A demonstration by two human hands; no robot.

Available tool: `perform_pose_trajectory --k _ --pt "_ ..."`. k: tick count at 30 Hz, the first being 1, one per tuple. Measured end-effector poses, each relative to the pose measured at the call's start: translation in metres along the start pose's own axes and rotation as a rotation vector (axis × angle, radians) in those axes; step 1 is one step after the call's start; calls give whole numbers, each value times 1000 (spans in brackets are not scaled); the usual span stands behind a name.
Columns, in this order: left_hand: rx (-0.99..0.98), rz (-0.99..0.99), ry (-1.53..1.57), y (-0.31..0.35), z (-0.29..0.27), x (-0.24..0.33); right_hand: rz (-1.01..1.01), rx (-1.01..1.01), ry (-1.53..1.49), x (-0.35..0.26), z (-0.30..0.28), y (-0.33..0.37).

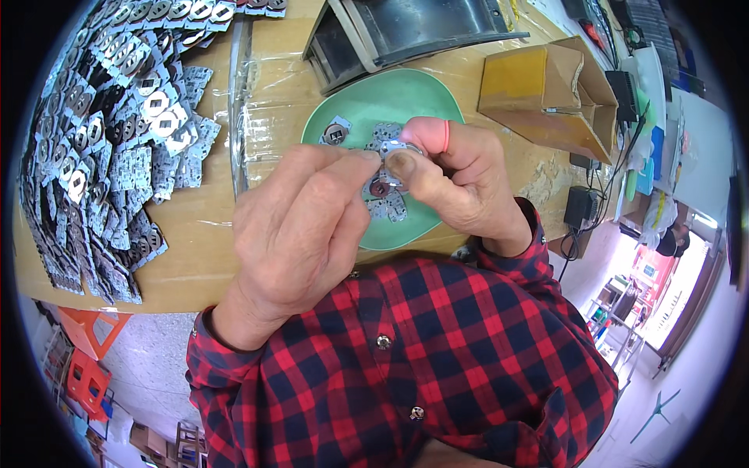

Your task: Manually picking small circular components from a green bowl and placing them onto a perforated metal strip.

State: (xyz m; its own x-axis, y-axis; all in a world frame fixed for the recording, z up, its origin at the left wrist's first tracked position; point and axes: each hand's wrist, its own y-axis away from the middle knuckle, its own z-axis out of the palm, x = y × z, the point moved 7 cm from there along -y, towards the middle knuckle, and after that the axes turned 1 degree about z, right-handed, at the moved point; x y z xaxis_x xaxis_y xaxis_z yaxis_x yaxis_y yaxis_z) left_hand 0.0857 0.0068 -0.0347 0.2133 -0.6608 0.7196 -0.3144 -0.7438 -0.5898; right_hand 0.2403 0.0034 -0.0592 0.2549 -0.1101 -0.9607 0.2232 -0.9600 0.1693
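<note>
Over a light green plastic bowl (433, 84), my two hands meet at their fingertips. My right hand (472, 175) pinches a small circuit board (395, 146) between thumb and index finger. A pink cover with a red band wraps that index finger. Against the board's left edge, my left hand (300, 214) has its fingers closed in a pinch; what lies between them is hidden. Inside the bowl are several loose circuit boards (388, 207), and one with a round metal part (336, 133) rests near its left side.
A large heap of circuit board panels (117, 156) covers the table's left side. Beyond the bowl stands a black plastic bin (413, 35). An open cardboard box (538, 90) sits to the right, with black power adapters (581, 207) and cables beside it. Orange stools (87, 382) stand on the floor.
</note>
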Motion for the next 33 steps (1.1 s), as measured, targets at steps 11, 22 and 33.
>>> perform_pose_trajectory --k 11,22,33 --pt "101 66 -59 -3 -11 5 19 -12 108 -1 -3 1" --pt "83 45 -49 -3 -10 5 250 8 -384 2 0 -1" --pt "77 54 -37 -4 -10 5 183 24 -314 2 -1 -2"
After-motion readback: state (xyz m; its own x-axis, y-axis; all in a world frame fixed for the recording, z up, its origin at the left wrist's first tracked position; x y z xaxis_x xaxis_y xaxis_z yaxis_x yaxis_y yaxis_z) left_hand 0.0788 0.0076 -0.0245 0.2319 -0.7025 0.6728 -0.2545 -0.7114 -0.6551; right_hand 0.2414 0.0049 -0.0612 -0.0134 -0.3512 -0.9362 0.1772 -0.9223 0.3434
